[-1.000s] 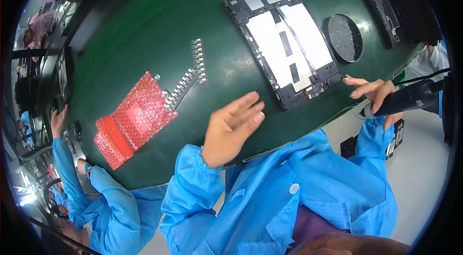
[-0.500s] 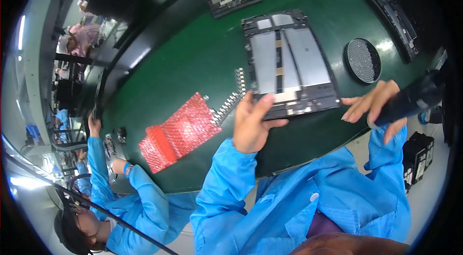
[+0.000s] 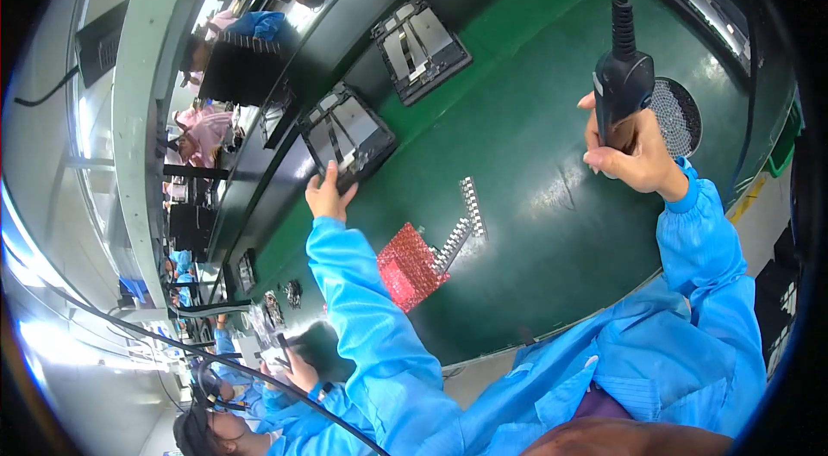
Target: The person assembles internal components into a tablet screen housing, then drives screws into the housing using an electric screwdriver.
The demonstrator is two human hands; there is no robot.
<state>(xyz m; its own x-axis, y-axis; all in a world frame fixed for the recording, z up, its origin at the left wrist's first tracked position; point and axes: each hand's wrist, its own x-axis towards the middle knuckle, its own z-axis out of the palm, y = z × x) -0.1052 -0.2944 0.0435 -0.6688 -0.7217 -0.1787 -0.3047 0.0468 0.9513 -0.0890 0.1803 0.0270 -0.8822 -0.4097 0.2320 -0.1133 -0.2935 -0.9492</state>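
Note:
My left hand [image 3: 326,197] reaches out to the far left, its fingers and thumb gripping the near corner of an opened tablet [image 3: 373,139] with grey battery panels and a dark ribbon cable. That tablet lies along the far side of the bench. Over on the right, my right hand [image 3: 642,161] is wrapped round a black corded electric screwdriver [image 3: 624,84], cord end up; its tip is hidden. Just beyond that hand sits a round black dish [image 3: 677,115] of small parts, partly covered by the hand and tool.
Another opened tablet [image 3: 420,55] lies at the back, and one more [image 3: 703,12] at the far right. Red bubble wrap [image 3: 412,271] and strips of small metal parts [image 3: 455,239] rest on the green bench [image 3: 543,275]. A co-worker in blue [image 3: 332,421] works at lower left.
The tablet in my left hand has gone from in front of me to the far left. My right hand has lifted the screwdriver and turned it cord end up, nearer the round dish.

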